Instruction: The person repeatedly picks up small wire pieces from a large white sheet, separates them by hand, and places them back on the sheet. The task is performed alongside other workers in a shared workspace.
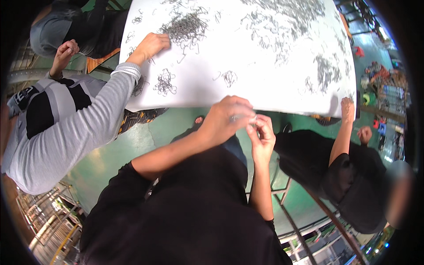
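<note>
My left hand (226, 120) and my right hand (263, 136) meet in front of my body, just off the near edge of the white table (198, 99). Both have their fingertips pinched together around something small, too blurred and covered to name. Motion smears the fingers of the left hand. On the tabletop beyond them lies a small cluster of dark curved hook-like pieces (229, 78). A larger cluster (165, 82) of them is further left, and a dense dark heap (187, 27) of such pieces sits at the back left.
To the left, a person in a grey sleeve (84, 119) has a hand (152, 46) by the dense heap. At the right, another person in black rests a hand (348, 108) on the table edge. Scattered dark slivers (327, 73) cover the table's right side. The floor (139, 137) is green.
</note>
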